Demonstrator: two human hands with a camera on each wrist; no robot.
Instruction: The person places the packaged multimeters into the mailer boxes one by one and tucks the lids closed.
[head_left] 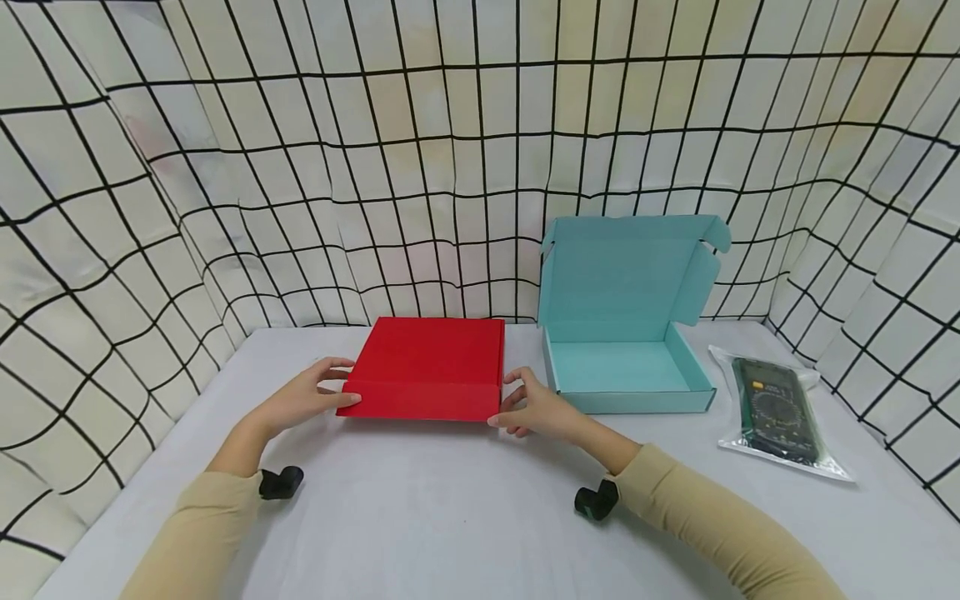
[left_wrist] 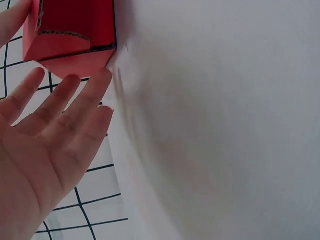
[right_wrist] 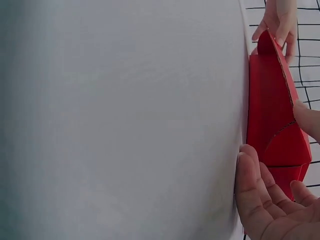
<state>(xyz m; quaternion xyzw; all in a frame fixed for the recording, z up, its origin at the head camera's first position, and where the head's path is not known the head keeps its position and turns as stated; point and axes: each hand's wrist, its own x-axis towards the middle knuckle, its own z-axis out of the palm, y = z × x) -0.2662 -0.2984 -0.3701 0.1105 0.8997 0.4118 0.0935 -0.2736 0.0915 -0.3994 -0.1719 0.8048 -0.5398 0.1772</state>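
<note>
A red cardboard box (head_left: 431, 350) lies at the middle back of the white table, its front flap (head_left: 420, 402) sticking out toward me. Its partly open front end shows in the right wrist view. My left hand (head_left: 307, 396) is at the left front corner: the thumb touches the flap and the other fingers extend along the side. At the right front corner, the thumb of my right hand (head_left: 543, 408) touches the flap's edge, while loosely bent fingers (right_wrist: 250, 185) spread beside the box. Little of the box's inside is visible.
To the right stands a light teal box (head_left: 637, 403) with its lid (head_left: 622, 279) raised. Farther right lies a dark multimeter (head_left: 776, 408) in a clear plastic bag. A white cloth with black grid lines (head_left: 450, 167) hangs around the table's back and sides.
</note>
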